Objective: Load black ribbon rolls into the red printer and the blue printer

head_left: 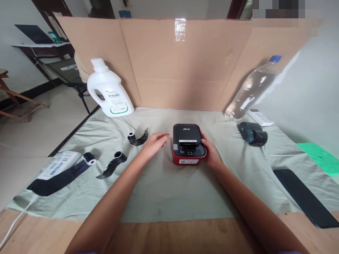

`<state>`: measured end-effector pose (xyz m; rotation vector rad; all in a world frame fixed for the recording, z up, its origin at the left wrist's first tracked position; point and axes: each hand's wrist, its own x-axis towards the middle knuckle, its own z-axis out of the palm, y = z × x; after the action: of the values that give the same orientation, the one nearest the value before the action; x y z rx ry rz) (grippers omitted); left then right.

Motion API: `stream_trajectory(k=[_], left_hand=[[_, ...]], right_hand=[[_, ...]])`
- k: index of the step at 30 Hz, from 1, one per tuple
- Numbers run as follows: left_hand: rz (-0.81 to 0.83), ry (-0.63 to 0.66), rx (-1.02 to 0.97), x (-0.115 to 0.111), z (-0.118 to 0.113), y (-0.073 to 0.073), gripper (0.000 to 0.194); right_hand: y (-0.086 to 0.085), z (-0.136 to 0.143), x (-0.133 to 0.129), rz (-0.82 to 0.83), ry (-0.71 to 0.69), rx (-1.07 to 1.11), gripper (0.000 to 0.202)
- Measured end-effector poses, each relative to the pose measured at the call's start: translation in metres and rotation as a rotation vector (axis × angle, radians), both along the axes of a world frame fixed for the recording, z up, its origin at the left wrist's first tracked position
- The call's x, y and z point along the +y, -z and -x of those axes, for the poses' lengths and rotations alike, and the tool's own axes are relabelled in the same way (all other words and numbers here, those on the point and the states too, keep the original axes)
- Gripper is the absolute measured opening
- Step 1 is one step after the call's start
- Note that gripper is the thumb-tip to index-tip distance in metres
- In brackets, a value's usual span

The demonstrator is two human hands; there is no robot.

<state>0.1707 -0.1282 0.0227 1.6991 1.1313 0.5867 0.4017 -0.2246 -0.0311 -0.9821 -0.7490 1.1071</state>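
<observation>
A small red and black printer point(186, 135) stands upright on the cloth in front of me, with dark paper showing at the slot in its lid. My right hand point(210, 151) grips its right side, fingers near the slot's end and partly hidden behind the body. To the left of the printer, apart from it, my left hand point(158, 141) hovers with loosely stretched fingers and holds nothing. Just beyond that hand lies a small black paper roll point(136, 138) with its end curling up. Another partly unrolled black roll point(116, 161) lies nearer, by my left forearm.
A long unrolled black strip point(60, 176) rests over a white box point(59, 164) at left. A white jug point(111, 91) and a water bottle point(251, 90) stand before the cardboard screen point(182, 70). At right are dark roll-like items point(253, 134) and a phone point(304, 197).
</observation>
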Motion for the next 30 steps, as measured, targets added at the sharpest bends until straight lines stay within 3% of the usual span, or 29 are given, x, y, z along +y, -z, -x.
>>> stream_trajectory(k=[2, 4, 6, 10, 12, 15, 20, 26, 30], left_hand=[[-0.312, -0.157, 0.244, 0.017, 0.025, -0.005, 0.035], [-0.520, -0.302, 0.504, 0.034, 0.055, -0.009, 0.038], [-0.514, -0.298, 0.689, 0.048, 0.083, -0.010, 0.045], [-0.330, -0.103, 0.783, 0.064, 0.117, -0.002, 0.060], [-0.306, -0.083, 0.816, 0.066, 0.121, -0.002, 0.055], [-0.337, -0.112, 0.872, 0.060, 0.119, -0.012, 0.042], [-0.415, -0.037, 0.893, 0.028, 0.113, -0.030, 0.032], [-0.458, 0.046, 0.887, -0.004, 0.117, -0.019, 0.027], [-0.529, -0.002, 0.594, -0.019, 0.101, -0.018, 0.047]], right_hand=[[0.004, 0.000, 0.000, -0.044, 0.009, 0.008, 0.049], [0.008, 0.001, 0.001, -0.082, 0.023, 0.009, 0.047], [0.011, 0.001, 0.002, -0.101, 0.040, 0.002, 0.045], [0.015, 0.001, 0.003, -0.110, 0.059, -0.020, 0.041], [0.016, 0.000, 0.003, -0.112, 0.058, -0.037, 0.040], [0.015, 0.000, 0.002, -0.117, 0.063, -0.063, 0.039], [0.009, 0.003, -0.005, -0.062, 0.066, -0.106, 0.044], [0.011, -0.004, -0.028, -0.039, 0.053, -0.178, 0.047], [0.018, -0.013, -0.047, -0.027, -0.051, -0.392, 0.065]])
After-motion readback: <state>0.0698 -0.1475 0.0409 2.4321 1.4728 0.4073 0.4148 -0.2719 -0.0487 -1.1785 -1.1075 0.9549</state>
